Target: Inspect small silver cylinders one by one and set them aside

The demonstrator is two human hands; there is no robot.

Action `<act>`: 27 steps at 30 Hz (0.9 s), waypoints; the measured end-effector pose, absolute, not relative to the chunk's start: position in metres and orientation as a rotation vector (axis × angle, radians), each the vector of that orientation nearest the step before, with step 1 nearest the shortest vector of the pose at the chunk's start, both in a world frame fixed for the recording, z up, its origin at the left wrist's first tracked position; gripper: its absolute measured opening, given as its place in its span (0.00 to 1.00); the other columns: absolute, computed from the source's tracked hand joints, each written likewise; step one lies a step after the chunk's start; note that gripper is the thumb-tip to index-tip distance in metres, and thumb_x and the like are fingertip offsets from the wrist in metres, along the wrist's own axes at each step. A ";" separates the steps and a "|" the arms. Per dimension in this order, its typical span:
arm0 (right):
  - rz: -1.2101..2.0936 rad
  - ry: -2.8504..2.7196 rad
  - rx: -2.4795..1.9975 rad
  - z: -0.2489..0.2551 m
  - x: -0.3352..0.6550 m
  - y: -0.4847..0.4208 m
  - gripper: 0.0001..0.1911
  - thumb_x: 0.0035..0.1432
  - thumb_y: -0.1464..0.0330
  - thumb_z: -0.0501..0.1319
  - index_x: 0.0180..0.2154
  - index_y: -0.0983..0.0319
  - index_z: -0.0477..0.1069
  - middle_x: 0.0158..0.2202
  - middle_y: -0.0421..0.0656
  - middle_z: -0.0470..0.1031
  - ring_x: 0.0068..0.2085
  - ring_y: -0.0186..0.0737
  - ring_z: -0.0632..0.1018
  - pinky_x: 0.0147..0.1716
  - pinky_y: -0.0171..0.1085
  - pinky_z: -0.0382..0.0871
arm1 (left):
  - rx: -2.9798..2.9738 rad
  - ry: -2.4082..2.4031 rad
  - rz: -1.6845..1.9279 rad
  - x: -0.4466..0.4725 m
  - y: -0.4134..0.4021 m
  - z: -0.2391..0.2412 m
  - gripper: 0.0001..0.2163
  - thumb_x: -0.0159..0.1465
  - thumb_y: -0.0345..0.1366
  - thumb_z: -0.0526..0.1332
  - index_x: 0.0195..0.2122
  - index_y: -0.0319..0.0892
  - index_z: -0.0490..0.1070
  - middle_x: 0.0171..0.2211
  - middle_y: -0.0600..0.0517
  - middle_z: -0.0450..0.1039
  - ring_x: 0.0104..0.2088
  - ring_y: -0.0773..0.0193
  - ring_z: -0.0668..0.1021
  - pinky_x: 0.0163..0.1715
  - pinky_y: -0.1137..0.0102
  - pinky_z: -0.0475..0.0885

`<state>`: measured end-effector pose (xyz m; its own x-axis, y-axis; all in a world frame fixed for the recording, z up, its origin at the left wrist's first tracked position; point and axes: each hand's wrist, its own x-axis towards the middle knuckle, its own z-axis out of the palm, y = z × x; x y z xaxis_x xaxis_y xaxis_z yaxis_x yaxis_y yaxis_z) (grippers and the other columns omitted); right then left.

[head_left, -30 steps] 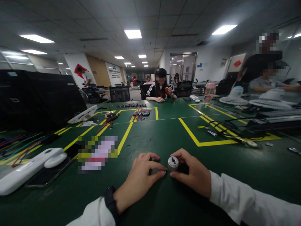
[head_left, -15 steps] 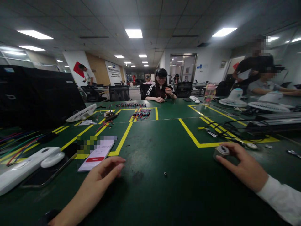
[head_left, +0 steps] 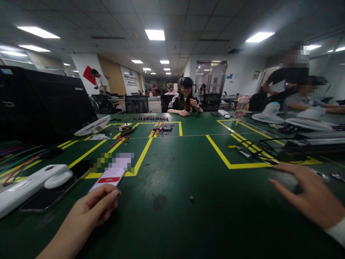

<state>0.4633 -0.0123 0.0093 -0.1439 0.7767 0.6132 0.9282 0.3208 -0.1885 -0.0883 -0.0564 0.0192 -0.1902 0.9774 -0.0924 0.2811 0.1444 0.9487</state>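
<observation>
My left hand (head_left: 91,208) reaches toward a phone (head_left: 111,177) lying on the green table (head_left: 183,169). Its fingers are loosely bent with nothing in them, and the fingertips are at the phone's near edge. Far to the right, my right hand (head_left: 309,194) hovers palm down with the fingers spread and holds nothing. A small round metal part (head_left: 320,175) lies just beyond its fingers. The silver cylinder it held before is not in sight. A tiny dark part (head_left: 191,198) lies on the table between my hands.
A white device (head_left: 29,185) and a dark slab lie at the left, with coloured wires (head_left: 16,162) behind. Black cables (head_left: 258,147) sit inside yellow floor-tape lines. White fans (head_left: 309,120) stand at the right. A seated person (head_left: 184,102) works across the table, with others at the right.
My hands have parted from the middle. The left went to the phone. The right carried the silver cylinder off to the right and now shows open without it. A tiny part stayed behind.
</observation>
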 end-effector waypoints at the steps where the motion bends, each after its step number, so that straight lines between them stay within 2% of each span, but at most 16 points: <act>1: -0.256 -2.089 -1.375 0.012 0.433 -0.013 0.21 0.52 0.58 0.61 0.47 0.58 0.65 0.48 0.48 0.67 0.49 0.48 0.69 0.50 0.49 0.62 | 1.256 1.617 1.081 -0.089 -0.056 0.019 0.13 0.58 0.50 0.61 0.31 0.46 0.71 0.21 0.59 0.66 0.20 0.69 0.66 0.17 0.78 0.62; 5: 0.042 -2.273 -1.122 0.015 0.324 -0.013 0.14 0.58 0.64 0.56 0.46 0.59 0.67 0.47 0.46 0.67 0.50 0.41 0.68 0.51 0.45 0.63 | 1.270 1.609 1.049 -0.091 -0.056 0.018 0.11 0.58 0.48 0.61 0.33 0.46 0.71 0.22 0.59 0.67 0.21 0.69 0.67 0.18 0.78 0.62; 8: 0.418 -2.348 -1.017 0.018 0.269 -0.012 0.15 0.57 0.65 0.57 0.47 0.60 0.68 0.45 0.46 0.67 0.46 0.38 0.69 0.48 0.41 0.65 | 1.265 1.614 1.073 -0.088 -0.057 0.020 0.12 0.57 0.49 0.62 0.32 0.46 0.71 0.21 0.59 0.67 0.20 0.69 0.66 0.17 0.78 0.61; 11: 0.606 -2.415 -0.958 0.020 0.244 -0.011 0.09 0.56 0.67 0.59 0.39 0.61 0.71 0.40 0.44 0.69 0.42 0.37 0.69 0.44 0.38 0.65 | 1.258 1.628 1.095 -0.085 -0.058 0.022 0.13 0.55 0.50 0.62 0.31 0.46 0.71 0.20 0.59 0.67 0.19 0.68 0.66 0.16 0.77 0.60; 14: 0.643 -2.368 -0.960 0.021 0.250 -0.011 0.07 0.59 0.70 0.54 0.34 0.63 0.71 0.35 0.43 0.70 0.39 0.34 0.69 0.41 0.36 0.65 | 1.245 1.634 1.086 -0.085 -0.058 0.022 0.13 0.55 0.50 0.62 0.31 0.46 0.72 0.20 0.59 0.67 0.19 0.68 0.66 0.16 0.77 0.60; 17: 0.640 -2.293 -1.064 0.020 0.272 -0.013 0.09 0.60 0.69 0.54 0.40 0.62 0.71 0.37 0.43 0.70 0.39 0.34 0.70 0.41 0.35 0.65 | 1.240 1.637 1.070 -0.086 -0.057 0.022 0.13 0.55 0.51 0.62 0.31 0.46 0.72 0.20 0.59 0.67 0.19 0.67 0.67 0.17 0.77 0.60; 21: 0.613 -2.370 -1.094 0.018 0.283 -0.017 0.18 0.57 0.65 0.59 0.50 0.57 0.68 0.43 0.44 0.68 0.43 0.37 0.69 0.44 0.38 0.65 | 1.280 1.656 1.027 -0.088 -0.056 0.021 0.14 0.55 0.52 0.61 0.31 0.46 0.72 0.20 0.58 0.68 0.19 0.67 0.68 0.17 0.76 0.61; 23: 0.599 -2.420 -1.049 0.015 0.278 -0.019 0.15 0.56 0.66 0.59 0.47 0.56 0.70 0.42 0.44 0.68 0.42 0.37 0.69 0.43 0.38 0.65 | 1.304 1.671 1.011 -0.088 -0.056 0.021 0.15 0.55 0.53 0.61 0.30 0.46 0.72 0.19 0.58 0.67 0.19 0.66 0.67 0.17 0.76 0.61; 25: 0.595 -2.431 -1.019 0.010 0.271 -0.020 0.09 0.57 0.69 0.57 0.40 0.58 0.73 0.39 0.43 0.68 0.40 0.36 0.70 0.39 0.36 0.66 | 1.308 1.690 1.019 -0.086 -0.056 0.021 0.15 0.54 0.54 0.61 0.29 0.46 0.72 0.19 0.58 0.67 0.19 0.66 0.67 0.17 0.76 0.61; 27: 0.593 -2.408 -1.010 0.006 0.267 -0.022 0.09 0.57 0.72 0.54 0.35 0.60 0.73 0.37 0.43 0.69 0.39 0.36 0.70 0.37 0.35 0.66 | 1.298 1.703 1.051 -0.085 -0.056 0.021 0.16 0.54 0.54 0.61 0.29 0.46 0.72 0.19 0.58 0.67 0.19 0.66 0.67 0.17 0.75 0.61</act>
<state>0.2673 -0.0215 0.0059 -0.6247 0.7418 0.2439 0.5435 0.6373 -0.5463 -0.0851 -0.0562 0.0208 -0.2159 0.9735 -0.0753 0.3688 0.1528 0.9169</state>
